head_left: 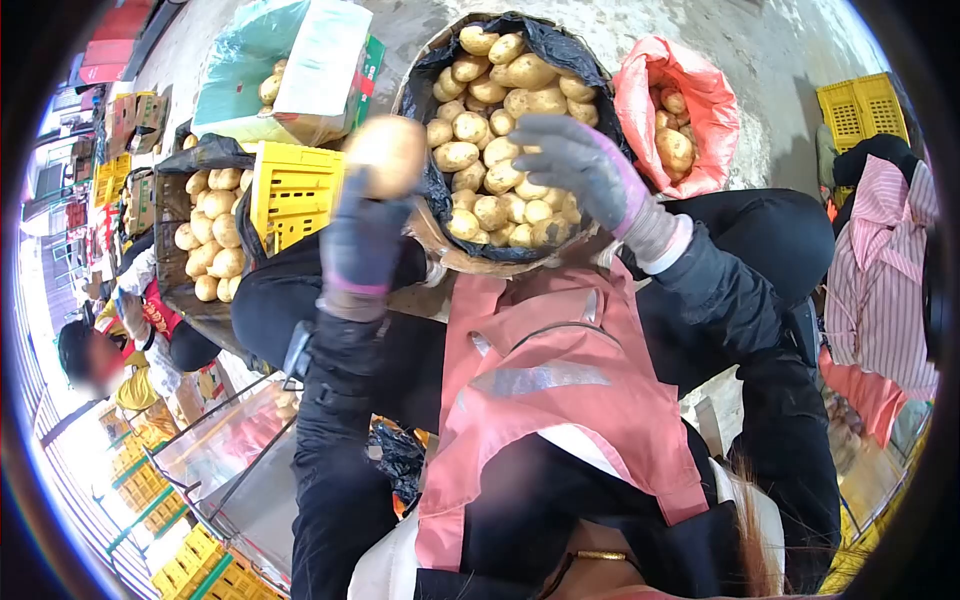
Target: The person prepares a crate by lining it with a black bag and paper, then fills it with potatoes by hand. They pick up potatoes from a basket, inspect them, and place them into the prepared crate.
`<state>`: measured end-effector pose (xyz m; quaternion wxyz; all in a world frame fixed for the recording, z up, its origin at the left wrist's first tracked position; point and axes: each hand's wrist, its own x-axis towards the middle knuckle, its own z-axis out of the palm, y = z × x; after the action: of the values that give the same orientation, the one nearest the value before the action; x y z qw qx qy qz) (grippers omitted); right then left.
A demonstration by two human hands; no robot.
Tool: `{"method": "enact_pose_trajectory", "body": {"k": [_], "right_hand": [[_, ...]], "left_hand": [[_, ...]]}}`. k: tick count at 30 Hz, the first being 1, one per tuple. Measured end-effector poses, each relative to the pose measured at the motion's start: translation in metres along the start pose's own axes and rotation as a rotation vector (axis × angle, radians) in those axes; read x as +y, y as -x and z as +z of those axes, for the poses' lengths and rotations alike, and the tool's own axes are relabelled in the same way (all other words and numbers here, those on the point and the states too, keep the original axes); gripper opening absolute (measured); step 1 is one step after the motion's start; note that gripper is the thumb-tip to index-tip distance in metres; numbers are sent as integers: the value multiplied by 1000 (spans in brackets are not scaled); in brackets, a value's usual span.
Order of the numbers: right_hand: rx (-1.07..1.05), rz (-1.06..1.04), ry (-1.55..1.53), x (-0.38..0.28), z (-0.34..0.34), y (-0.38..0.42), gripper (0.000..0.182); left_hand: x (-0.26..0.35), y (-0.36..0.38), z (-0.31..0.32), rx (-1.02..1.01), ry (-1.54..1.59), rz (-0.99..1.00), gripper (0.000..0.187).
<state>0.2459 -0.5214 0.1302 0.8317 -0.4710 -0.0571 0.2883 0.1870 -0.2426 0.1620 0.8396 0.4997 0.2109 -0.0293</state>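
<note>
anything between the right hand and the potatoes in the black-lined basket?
Nothing visible. The gloved right hand hovers open directly over the potatoes in the black-lined basket, with no lid, bag flap or other item between them. The left hand holds a potato off to the side.

I am raising my gloved left hand (362,240), fingers closing upward, while my gloved right hand (580,165) is reaching forward, fingers curled.

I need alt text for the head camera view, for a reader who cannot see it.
The left hand, gloved, holds up one potato, while the gloved right hand reaches into a basket full of potatoes. A pink bag of potatoes stands beside it.
</note>
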Motion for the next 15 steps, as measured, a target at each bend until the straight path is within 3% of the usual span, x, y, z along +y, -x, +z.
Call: {"method": "enact_pose_trajectory", "body": {"k": [1,3,5,6,7,8,9,10,11,12,14,15], "right_hand": [[49,19,-4,0,-4,-4,44],[-1,-55,-67,7,-21,-9,40],[30,-16,-121,5,-21,-11,39],[9,-16,-115,10,-21,-8,38],[-18,-21,-98,11,-21,-8,38],[-22,-14,-96,10,-19,-6,38],[-8,29,-126,7,-15,-5,37],[8,68,-155,4,-14,-4,37],[12,58,-154,8,-18,-6,37],[-34,30,-181,16,-25,-9,36],[-27,54,-204,23,-37,-14,36],[-13,47,-209,22,-38,-14,36]], "left_hand": [[22,-13,-16,39,300,115,56],[80,-23,-62,6,379,362,57],[107,-19,-64,-70,608,333,59],[87,-42,-94,53,196,507,64],[62,-38,-33,249,57,506,61],[17,-69,-64,-4,-652,601,48],[-12,-62,-32,-24,-586,266,37],[-69,-89,-33,-113,-704,260,39],[-57,-93,-14,-99,-750,7,53],[-130,-103,-10,-227,-1342,-122,63],[-206,-125,-26,-289,-1652,63,74],[-218,-120,-19,-274,-1741,47,75]]}}
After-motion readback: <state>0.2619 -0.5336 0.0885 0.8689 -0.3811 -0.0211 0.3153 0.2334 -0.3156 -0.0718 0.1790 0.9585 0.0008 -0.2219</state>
